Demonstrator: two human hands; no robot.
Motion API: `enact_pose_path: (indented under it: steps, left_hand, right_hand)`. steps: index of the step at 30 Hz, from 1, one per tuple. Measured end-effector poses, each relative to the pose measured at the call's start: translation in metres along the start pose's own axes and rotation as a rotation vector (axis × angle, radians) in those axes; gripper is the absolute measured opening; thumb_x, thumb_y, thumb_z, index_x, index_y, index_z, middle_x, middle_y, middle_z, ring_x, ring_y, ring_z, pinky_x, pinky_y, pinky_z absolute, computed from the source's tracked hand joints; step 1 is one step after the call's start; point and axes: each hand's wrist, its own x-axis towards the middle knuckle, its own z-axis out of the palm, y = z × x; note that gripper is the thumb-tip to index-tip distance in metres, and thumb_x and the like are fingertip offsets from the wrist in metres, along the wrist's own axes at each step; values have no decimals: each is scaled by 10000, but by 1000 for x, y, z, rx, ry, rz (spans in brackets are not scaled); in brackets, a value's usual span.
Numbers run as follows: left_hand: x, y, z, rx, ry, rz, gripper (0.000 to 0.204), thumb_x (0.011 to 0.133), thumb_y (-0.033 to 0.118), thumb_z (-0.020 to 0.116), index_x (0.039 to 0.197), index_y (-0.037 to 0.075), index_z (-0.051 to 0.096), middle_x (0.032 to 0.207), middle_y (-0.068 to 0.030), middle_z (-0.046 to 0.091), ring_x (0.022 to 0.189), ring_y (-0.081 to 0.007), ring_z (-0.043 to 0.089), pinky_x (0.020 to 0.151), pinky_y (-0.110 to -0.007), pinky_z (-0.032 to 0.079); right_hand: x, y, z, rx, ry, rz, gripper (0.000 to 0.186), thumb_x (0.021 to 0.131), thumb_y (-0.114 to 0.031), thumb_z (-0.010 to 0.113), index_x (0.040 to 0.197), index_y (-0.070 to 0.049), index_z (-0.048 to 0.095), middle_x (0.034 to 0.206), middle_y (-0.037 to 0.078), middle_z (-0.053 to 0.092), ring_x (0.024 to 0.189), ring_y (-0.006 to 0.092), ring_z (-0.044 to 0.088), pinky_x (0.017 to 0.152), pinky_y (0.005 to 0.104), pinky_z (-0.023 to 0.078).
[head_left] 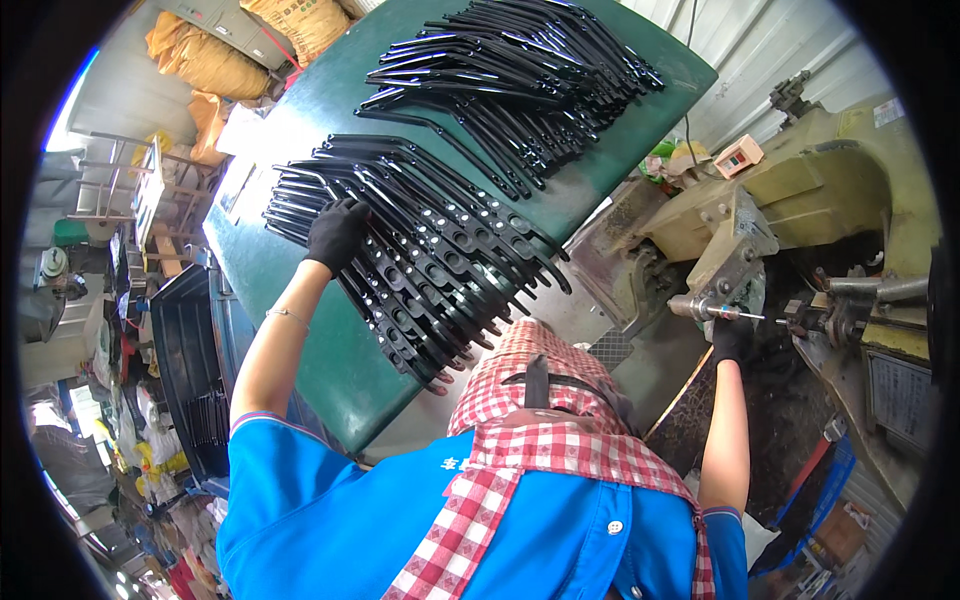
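Observation:
My left hand [338,234], in a black glove, reaches onto the nearer stack of black bent metal bars [430,190] on the green table. Its fingers curl over the bars at the stack's left part and close on one black bar. The bars overlap in a row, with flat, holed, hook-shaped ends toward me. At the right, my right hand [733,340], also gloved in black, is up against the machine's metal spindle [697,307]. A thin pale rod [750,315] sticks out there. Its fingers look closed, but what they hold is hidden.
A second pile of black bars [520,80] lies on the table's far side. The green-yellow machine [790,190] fills the right, with a small orange-and-white box [738,157] on it. A dark blue bin [190,380] stands at left; woven sacks [205,62] lie behind.

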Motion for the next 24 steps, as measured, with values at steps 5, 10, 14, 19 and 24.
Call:
enact_pose_path:
  steps: [5, 10, 14, 19, 24]
  left_hand:
    - [34, 57, -11, -159, 153, 218, 255, 772, 110, 560, 1017, 120, 627, 1011, -105, 621, 956, -338, 604, 795, -433, 495]
    - [101, 118, -6, -194, -37, 301, 317, 755, 168, 608, 1067, 133, 651, 1132, -108, 621, 983, -351, 624, 798, -465, 509]
    - [139, 121, 16, -187, -32, 339, 412, 691, 137, 659, 1098, 204, 666, 1165, -85, 623, 1033, -355, 611, 854, -448, 507]
    - [158, 122, 33, -39, -88, 255, 278, 743, 203, 682, 1019, 235, 678, 973, -89, 680, 980, -347, 623, 823, -440, 505]
    - [160, 130, 32, -89, -77, 289, 241, 773, 232, 670, 1009, 186, 661, 1087, -109, 610, 1001, -359, 598, 803, -456, 491]
  right_hand:
    - [-4, -14, -11, 188, 38, -26, 241, 776, -269, 661, 804, -31, 634, 764, 183, 655, 730, 372, 645, 613, 436, 468]
    - [4, 26, 12, 301, 115, 6, 309, 777, -299, 612, 759, 3, 679, 750, 218, 657, 735, 385, 650, 647, 453, 486]
    - [-3, 8, -16, 665, 180, 175, 235, 827, -221, 699, 904, -3, 663, 779, 108, 654, 684, 185, 615, 631, 308, 467]
    - [-41, -125, -154, 1438, 24, 205, 216, 872, -90, 663, 1037, 47, 627, 847, 76, 636, 707, 170, 623, 649, 291, 492]
    - [-52, -155, -169, 1242, 200, 94, 78, 894, -53, 646, 936, -28, 585, 804, 31, 612, 700, 128, 607, 661, 274, 490]
